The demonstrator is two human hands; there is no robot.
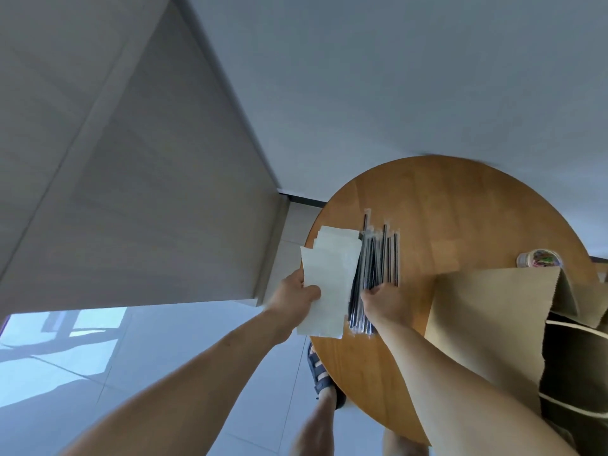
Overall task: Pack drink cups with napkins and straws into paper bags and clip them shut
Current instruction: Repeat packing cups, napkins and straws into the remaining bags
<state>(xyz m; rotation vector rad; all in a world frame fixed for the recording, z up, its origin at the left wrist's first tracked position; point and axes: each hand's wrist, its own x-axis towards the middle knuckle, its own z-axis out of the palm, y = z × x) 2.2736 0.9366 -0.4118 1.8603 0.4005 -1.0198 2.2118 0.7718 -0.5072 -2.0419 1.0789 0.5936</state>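
one napkin (329,284) pinched in the left hand (296,296); right hand (383,304) fingers seem curled on the straws (378,258): lift just one, cleanly.

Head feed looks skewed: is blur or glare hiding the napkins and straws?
Head view: wide-angle bend tilts the walls; the table's far rim smears; sun glare lies on the floor at left; the napkin in the left hand and the straws at the right hand read sharp.

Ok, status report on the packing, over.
Left hand, grip on a napkin at the table edge. Right hand, grip on the straws. Paper bag lies right of them; no cup in view, nothing blocking.
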